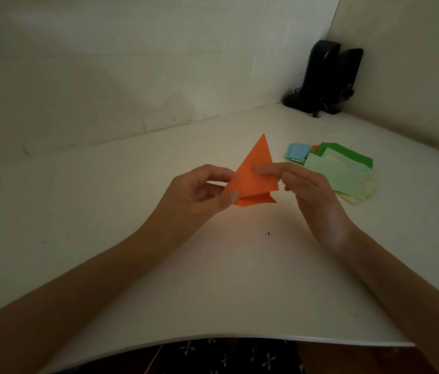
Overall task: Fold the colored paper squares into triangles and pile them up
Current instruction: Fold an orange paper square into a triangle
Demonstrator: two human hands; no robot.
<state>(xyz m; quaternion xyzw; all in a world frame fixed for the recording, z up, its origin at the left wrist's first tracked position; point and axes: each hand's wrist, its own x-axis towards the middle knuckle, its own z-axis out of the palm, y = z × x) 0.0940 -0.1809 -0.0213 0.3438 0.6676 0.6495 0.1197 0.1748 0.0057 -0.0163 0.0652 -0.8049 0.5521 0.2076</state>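
An orange paper (253, 174), folded into a triangle with its tip pointing up, is held above the white table between both hands. My left hand (199, 193) pinches its lower left corner between thumb and fingers. My right hand (307, 190) pinches its right side, fingertips lying on the front face. A second orange flap shows under the triangle's lower edge. To the right lies a loose pile of paper squares (334, 168) in light green, dark green, pale yellow and blue.
The white table (213, 279) sits in a corner of white walls. Two black speakers (326, 76) with cables stand at the back right corner. A small dark speck (269, 233) lies on the table. The table's front edge curves just above my lap.
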